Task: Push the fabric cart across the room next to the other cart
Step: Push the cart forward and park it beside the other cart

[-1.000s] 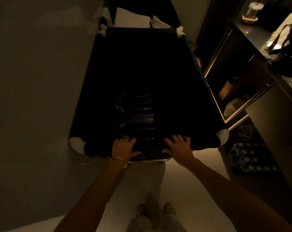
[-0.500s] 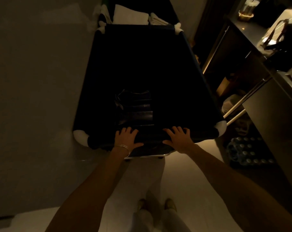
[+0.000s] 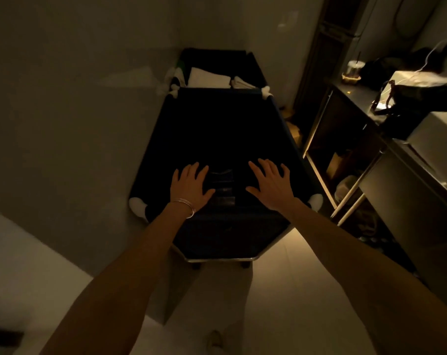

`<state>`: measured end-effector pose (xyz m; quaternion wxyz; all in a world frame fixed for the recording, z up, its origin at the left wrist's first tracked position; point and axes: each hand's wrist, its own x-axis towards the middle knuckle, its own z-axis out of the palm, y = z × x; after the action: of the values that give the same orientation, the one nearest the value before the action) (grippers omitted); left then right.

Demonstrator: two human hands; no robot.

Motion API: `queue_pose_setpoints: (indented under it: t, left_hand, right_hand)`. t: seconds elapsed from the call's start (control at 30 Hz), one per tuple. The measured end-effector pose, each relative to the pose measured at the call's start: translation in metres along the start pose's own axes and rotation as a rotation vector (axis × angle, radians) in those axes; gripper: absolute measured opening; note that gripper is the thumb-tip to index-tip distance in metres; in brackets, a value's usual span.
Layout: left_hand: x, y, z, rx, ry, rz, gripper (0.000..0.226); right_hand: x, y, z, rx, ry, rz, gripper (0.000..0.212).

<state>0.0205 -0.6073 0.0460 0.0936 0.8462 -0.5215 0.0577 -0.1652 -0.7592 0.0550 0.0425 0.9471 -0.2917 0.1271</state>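
**Inspector:** Position of the dark blue fabric cart with white corner caps [image 3: 225, 139]?

**Assistant:** It stands along the pale wall [image 3: 71, 103], its far end touching or just short of the second dark cart holding folded white linen [image 3: 208, 77]; I cannot tell which. Half a second ago the far rim sat at the top of the view. Now the cart lies further from the camera, and its near fabric panel and metal base frame [image 3: 217, 259] show.

**Inspector:** The hands?

**Assistant:** Changed. Earlier both gripped the near rim. Now the left hand [image 3: 190, 187], with thin metal bangles [image 3: 185, 203] at the wrist, and the right hand [image 3: 269, 184] are released, fingers spread, palms down over the cart's near end. Whether they touch the rim I cannot tell.

**Inspector:** Surroundings?

**Assistant:** A steel counter with open shelves [image 3: 345, 155] stands to the right, a lidded plastic cup [image 3: 355, 67] on top. The room is dim
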Motion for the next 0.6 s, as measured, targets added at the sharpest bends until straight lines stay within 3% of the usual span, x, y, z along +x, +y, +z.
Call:
queue_pose_setpoints:
  t: [0.33,0.6]
  left_hand:
    - [-0.106,0.072,-0.074,0.059,0.132,-0.056,0.071]
    - [-0.172,0.092,-0.105,0.082,0.128,-0.111,0.070]
  right_hand:
    - [-0.111,-0.002,-0.096,0.004,0.121,-0.027,0.068]
    - [-0.166,-0.010,-0.135,0.021,0.144,-0.047,0.067]
